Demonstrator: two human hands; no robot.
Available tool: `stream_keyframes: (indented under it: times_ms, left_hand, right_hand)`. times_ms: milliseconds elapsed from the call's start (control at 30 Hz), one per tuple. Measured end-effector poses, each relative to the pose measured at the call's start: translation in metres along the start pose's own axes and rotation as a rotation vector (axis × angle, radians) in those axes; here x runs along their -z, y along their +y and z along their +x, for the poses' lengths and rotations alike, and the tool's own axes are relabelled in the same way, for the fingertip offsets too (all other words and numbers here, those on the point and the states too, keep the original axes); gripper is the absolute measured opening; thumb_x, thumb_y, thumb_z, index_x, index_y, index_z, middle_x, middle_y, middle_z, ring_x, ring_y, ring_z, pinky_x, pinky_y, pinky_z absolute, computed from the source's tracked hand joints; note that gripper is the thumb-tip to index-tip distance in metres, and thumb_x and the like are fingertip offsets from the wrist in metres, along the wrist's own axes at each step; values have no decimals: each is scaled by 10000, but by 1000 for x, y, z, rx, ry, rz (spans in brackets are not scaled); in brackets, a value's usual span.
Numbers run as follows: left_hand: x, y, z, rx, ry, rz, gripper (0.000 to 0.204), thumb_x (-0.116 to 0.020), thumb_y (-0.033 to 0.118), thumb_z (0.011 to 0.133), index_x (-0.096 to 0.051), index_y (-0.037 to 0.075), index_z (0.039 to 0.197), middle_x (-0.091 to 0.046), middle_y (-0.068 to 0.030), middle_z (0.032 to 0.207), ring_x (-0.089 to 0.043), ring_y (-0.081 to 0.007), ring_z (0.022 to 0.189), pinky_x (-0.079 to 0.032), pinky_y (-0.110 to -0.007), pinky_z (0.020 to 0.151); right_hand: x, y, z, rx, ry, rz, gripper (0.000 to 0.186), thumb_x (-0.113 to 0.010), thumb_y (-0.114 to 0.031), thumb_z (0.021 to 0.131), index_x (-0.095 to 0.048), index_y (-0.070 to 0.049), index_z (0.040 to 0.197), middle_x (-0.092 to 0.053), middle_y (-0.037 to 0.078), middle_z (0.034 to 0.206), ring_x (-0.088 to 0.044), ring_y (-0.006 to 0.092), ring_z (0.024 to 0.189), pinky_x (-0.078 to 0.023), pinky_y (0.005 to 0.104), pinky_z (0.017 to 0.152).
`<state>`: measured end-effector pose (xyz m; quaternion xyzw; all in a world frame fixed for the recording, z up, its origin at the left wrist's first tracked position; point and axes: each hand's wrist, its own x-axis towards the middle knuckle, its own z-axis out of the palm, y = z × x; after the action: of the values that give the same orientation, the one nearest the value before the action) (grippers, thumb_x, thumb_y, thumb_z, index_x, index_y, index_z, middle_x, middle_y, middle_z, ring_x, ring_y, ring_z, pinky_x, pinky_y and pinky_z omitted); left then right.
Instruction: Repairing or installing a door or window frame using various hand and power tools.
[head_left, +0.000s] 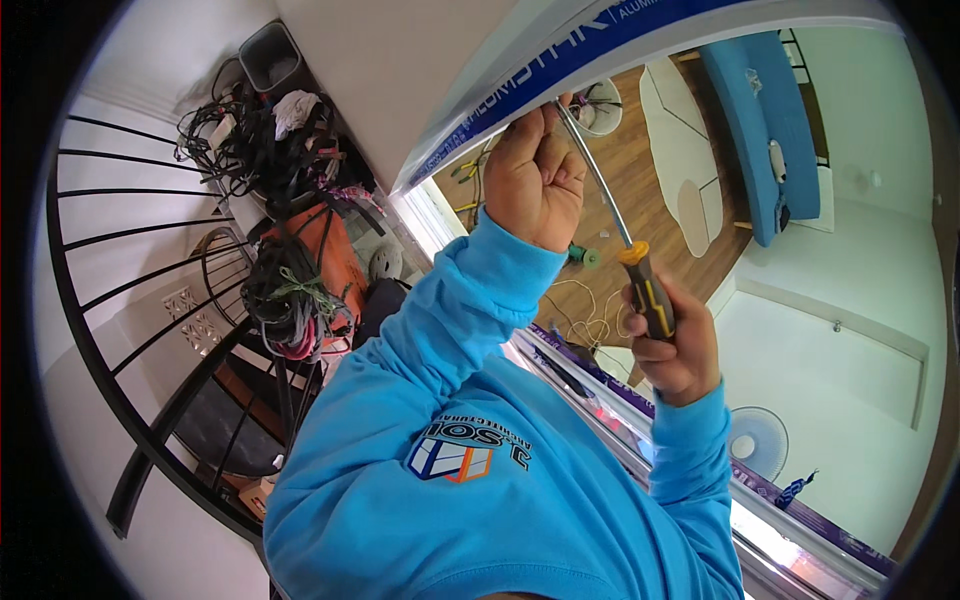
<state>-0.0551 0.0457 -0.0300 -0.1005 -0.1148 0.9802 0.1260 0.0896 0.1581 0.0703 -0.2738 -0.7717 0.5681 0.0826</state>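
My right hand (672,345) is closed around the black and yellow handle of a screwdriver (648,295). Its long metal shaft slants up and left to the lower edge of an aluminium frame (560,75) covered in blue and white film. By the screwdriver's tip, my left hand (540,175) reaches up to that same edge with its fingers curled and pinched. The fingertips are partly hidden, and what lies between them cannot be made out. Both of my arms are in light blue sleeves.
A black metal railing (140,262) curves along the left, beside piled cables (265,150) and a grey bin (270,58). A lower window track (585,385) with purple film runs near my right arm. Beyond are a blue sofa (755,130), a white table (680,150) and a fan (757,443).
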Motion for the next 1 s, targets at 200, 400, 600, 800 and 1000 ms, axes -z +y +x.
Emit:
stream_keyframes:
  times_ms: [200,400,600,800,1000]
  left_hand:
    - [-4,4,-3,-12,-44,1,149,-541,170,942,-583,59,1032,-642,-51,1112,-297,-28,491,-281,-168,500]
    - [4,1,6,33,0,10,140,-543,158,937,-588,59,1026,-643,-52,1128,-311,-34,483,-279,-176,484]
    - [-3,4,2,18,31,-17,79,-573,145,913,-620,100,959,-661,-52,1103,-314,-42,474,-286,-192,482]
    - [-6,5,-1,28,44,64,144,-558,174,931,-598,67,1019,-653,-2,1049,-293,-25,481,-262,-169,484]
    - [-1,9,3,63,7,41,179,-552,179,933,-590,51,1053,-649,8,1051,-305,-29,489,-273,-175,495]
  right_hand:
    - [17,18,2,167,-251,220,301,-515,-118,916,-503,45,1169,-563,149,1065,-607,185,759,-423,205,443]
    - [6,-26,11,-507,-150,414,385,-507,-123,919,-461,22,1273,-551,166,1142,-616,175,807,-458,192,486]
    - [3,-9,-1,-352,-255,621,434,-608,-104,854,-469,4,1251,-592,155,1072,-627,246,875,-525,282,625]
    - [6,9,-6,-152,-205,402,374,-619,-113,857,-515,-15,1203,-601,134,1008,-617,225,824,-502,270,699]
    - [5,5,-2,156,-47,-291,276,-591,-146,891,-579,9,1119,-623,134,985,-623,202,763,-480,253,662]
